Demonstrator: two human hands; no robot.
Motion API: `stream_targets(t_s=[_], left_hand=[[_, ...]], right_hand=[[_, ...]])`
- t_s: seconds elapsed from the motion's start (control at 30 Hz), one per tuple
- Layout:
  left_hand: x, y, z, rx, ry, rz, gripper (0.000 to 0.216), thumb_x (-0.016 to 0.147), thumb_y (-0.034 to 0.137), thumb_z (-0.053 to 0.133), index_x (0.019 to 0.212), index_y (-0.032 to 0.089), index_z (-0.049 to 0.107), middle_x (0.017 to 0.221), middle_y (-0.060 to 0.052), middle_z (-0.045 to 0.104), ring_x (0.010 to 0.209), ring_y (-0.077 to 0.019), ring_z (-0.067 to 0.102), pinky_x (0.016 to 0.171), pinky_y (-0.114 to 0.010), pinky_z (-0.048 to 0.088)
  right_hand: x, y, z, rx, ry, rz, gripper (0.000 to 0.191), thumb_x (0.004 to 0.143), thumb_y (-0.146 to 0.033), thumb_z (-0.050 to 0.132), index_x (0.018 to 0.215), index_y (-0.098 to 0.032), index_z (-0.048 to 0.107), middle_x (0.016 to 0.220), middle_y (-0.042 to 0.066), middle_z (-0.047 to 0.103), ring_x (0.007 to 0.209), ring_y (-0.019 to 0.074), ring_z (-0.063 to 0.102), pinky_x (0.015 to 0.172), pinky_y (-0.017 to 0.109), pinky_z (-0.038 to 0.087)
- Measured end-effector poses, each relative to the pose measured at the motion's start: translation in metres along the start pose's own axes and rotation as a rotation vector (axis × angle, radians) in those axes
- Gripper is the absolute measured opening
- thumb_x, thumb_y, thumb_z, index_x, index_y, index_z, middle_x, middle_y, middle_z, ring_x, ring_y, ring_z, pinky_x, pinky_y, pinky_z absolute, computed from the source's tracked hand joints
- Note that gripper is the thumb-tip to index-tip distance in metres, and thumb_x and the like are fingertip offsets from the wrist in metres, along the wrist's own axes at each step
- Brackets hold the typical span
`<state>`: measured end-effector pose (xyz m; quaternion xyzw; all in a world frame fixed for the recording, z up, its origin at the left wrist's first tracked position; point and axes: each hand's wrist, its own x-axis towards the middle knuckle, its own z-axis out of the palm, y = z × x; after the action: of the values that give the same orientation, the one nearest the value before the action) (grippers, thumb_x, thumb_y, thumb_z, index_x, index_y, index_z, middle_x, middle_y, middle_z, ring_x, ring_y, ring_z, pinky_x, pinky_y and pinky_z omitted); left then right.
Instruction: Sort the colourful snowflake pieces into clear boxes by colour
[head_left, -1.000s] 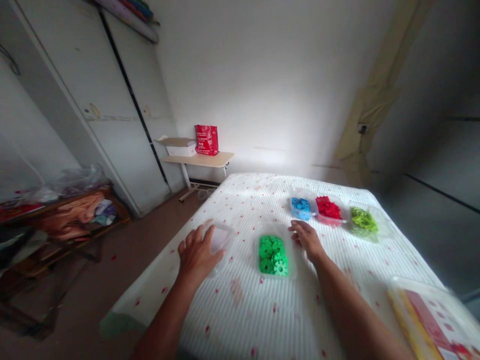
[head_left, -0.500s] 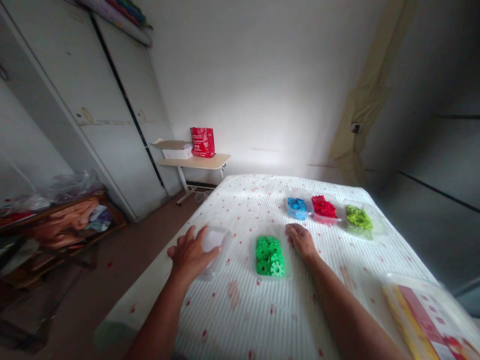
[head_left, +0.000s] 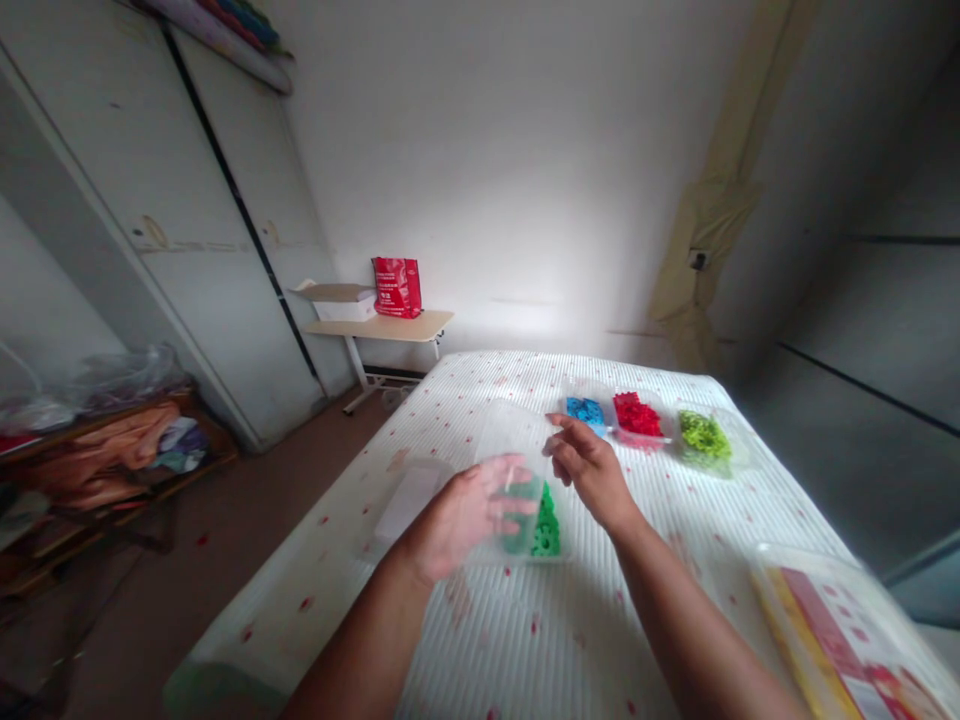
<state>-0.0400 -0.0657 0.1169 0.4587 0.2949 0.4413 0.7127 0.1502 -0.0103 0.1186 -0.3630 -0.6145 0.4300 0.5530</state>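
A clear plastic lid point(head_left: 501, 428) stands tilted over the left part of a clear box of green gear-shaped plastic pieces point(head_left: 547, 525). My right hand point(head_left: 592, 475) is at the lid's right edge, its fingers curled about that edge. Low on the lid, my left hand point(head_left: 476, 515) has its fingers spread, pale and smeared; I cannot tell whether they touch it. Left of that hand lies another clear plastic container point(head_left: 405, 500) with a whitish flat surface, partly covered by my wrist.
Behind my right hand stand clear boxes with blue pieces point(head_left: 585, 410), red pieces point(head_left: 637, 415) and lime-green pieces point(head_left: 703, 435). A large printed package point(head_left: 840, 625) lies at the right front. A side table point(head_left: 420, 325) bears a red bag point(head_left: 397, 287).
My left hand has moved right from the left container to the green pieces' box. My right hand has risen slightly, and the clear lid now tilts over the green pieces.
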Motion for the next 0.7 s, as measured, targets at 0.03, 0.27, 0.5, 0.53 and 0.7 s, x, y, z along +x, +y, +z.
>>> stream_targets(t_s=[0.03, 0.27, 0.5, 0.53, 0.7], left_hand=[[0.003, -0.004, 0.003, 0.049, 0.043, 0.009, 0.053, 0.077, 0.056, 0.046, 0.114, 0.019, 0.057, 0.123, -0.013, 0.054, 0.095, -0.0242, 0.059, 0.075, -0.033, 0.043], [0.029, -0.024, -0.004, 0.716, 0.576, 0.193, 0.034, 0.081, 0.046, 0.043, 0.076, 0.017, 0.061, 0.059, 0.002, 0.053, 0.048, -0.0106, 0.045, 0.05, -0.022, 0.031], [0.064, -0.021, -0.021, 1.259, 0.694, 0.026, 0.028, 0.081, 0.035, 0.045, 0.061, 0.019, 0.057, 0.059, -0.001, 0.057, 0.059, -0.0145, 0.052, 0.054, -0.024, 0.027], [0.069, -0.021, -0.023, 1.28, 0.688, 0.009, 0.027, 0.081, 0.035, 0.044, 0.064, 0.019, 0.059, 0.063, -0.003, 0.06, 0.061, -0.0155, 0.054, 0.055, -0.024, 0.028], [0.084, -0.032, -0.035, 1.187, 0.662, 0.009, 0.023, 0.078, 0.028, 0.046, 0.085, 0.02, 0.067, 0.084, -0.007, 0.069, 0.077, -0.0179, 0.06, 0.064, -0.024, 0.036]], right_hand=[[0.001, 0.001, -0.001, -0.007, 0.021, 0.03, 0.032, 0.075, -0.038, 0.056, 0.099, -0.017, 0.058, 0.061, -0.004, 0.054, 0.043, 0.0067, 0.042, 0.04, 0.02, 0.034], [0.009, 0.027, -0.007, -0.171, 0.127, 0.219, 0.034, 0.065, -0.039, 0.055, 0.086, -0.013, 0.064, 0.05, -0.002, 0.054, 0.038, 0.0079, 0.04, 0.039, 0.021, 0.028], [0.01, 0.05, -0.007, -0.62, 0.202, 0.107, 0.03, 0.072, -0.027, 0.044, 0.088, -0.016, 0.068, 0.054, 0.002, 0.06, 0.05, 0.0144, 0.053, 0.053, 0.025, 0.036], [0.01, 0.052, -0.008, -0.659, 0.201, 0.105, 0.03, 0.073, -0.026, 0.044, 0.088, -0.016, 0.068, 0.054, 0.003, 0.061, 0.051, 0.0151, 0.054, 0.054, 0.025, 0.037], [0.011, 0.058, -0.011, -0.768, 0.203, 0.088, 0.027, 0.074, -0.021, 0.045, 0.088, -0.018, 0.069, 0.065, 0.005, 0.066, 0.059, 0.0174, 0.058, 0.059, 0.025, 0.038]])
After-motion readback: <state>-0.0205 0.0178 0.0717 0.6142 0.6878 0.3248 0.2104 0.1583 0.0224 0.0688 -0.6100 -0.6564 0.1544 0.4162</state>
